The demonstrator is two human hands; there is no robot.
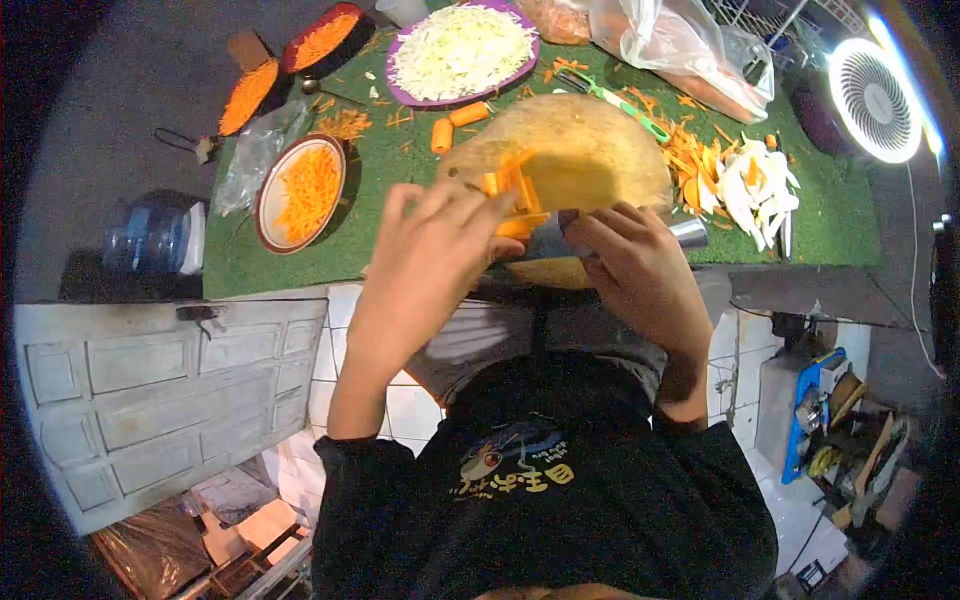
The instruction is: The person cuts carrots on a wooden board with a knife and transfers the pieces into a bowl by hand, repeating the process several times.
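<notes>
My left hand (440,235) is closed on a bunch of flat carrot slices (518,200), held at the near left part of the round wooden cutting board (590,130). My right hand (630,255) is wrapped around a knife; its grey blade (546,240) lies beside the carrot slices and a silvery handle end (690,234) sticks out to the right. Part of the blade is hidden by my fingers. Two short carrot pieces (441,135) rest just left of the board. A green-handled peeler (640,118) lies across the board's far edge.
A bowl of shredded carrot (266,215) stands at left, with more carrot shreds (325,42) in containers behind. A purple plate (395,85) holds shredded cabbage. Carrot peelings (690,165) and whitish vegetable scraps (755,195) lie right, near a plastic bag (660,40) and a fan (875,100).
</notes>
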